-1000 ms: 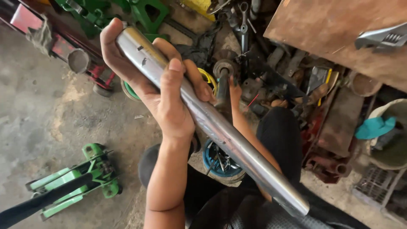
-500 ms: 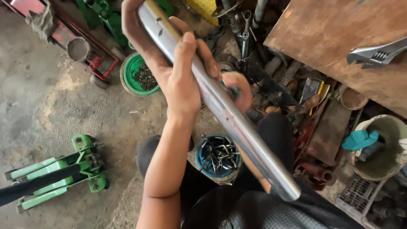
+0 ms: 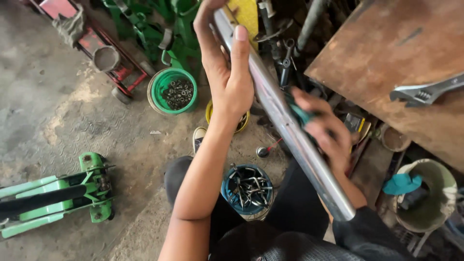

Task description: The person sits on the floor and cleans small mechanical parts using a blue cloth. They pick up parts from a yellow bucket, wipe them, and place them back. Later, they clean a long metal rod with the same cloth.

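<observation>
Since the earlier frame the right hand (image 3: 323, 131) has slid up the metal tube (image 3: 290, 125), from down near the lap end to about mid-length, and the view has shifted so the green tub of nuts (image 3: 173, 90) now sits upper centre-left w/ a yellow bowl (image 3: 227, 118) just below-right of it.

Tube runs diagonally from top centre of the frame down to lower right, its cut end over the lap. Left hand (image 3: 227, 72) grips the upper part, fingers wrapped round and thumb laid straight along the metal. Right hand is curled round the middle, pinching a bit of teal cloth or pad (image 3: 299, 113) against the surface (can't tell which material).

To do this wiping/rubbing well, I'd judge: keep the left grip firm so the tube doesn't roll, press the cloth all the way round, work in long strokes along the length, and turn the tube between passes.

Packages, labels, signs: none readable. Containers only: blue tin of bent metal bits (image 3: 247, 189) at lower centre btwn the knees, grey-green bucket (image 3: 425, 198) w/ a teal rag at lower right. Green floor jack (image 3: 53, 193) at lower left, red one (image 3: 104, 46) at upper left. An adjustable wrench (image 3: 425, 92) lies on the rusty brown board (image 3: 386, 53) at upper right.
</observation>
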